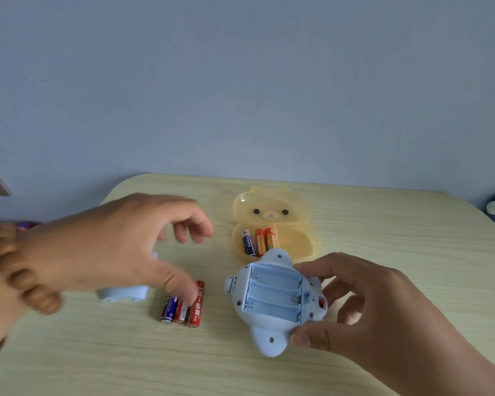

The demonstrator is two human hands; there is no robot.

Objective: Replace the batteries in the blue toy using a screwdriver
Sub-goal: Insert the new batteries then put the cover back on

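Observation:
The blue toy (275, 298) lies on its front, tilted up off the table (397, 224), its battery compartment open and empty. My right hand (383, 318) grips the toy's right side, thumb on the lower edge. Three used batteries (180, 308), one blue and two red, lie side by side on the table left of the toy. My left hand (103, 241) hovers over them, blurred, fingers loosely curled and holding nothing, thumb tip just above the batteries. A light blue battery cover (126, 294) lies partly hidden under that hand.
An open yellow bear-shaped case (297, 244) behind the toy holds three batteries (259, 241), one blue and two orange. A small red and purple object (26, 224) shows at the left edge behind my wrist. The wall stands just past the table's far edge.

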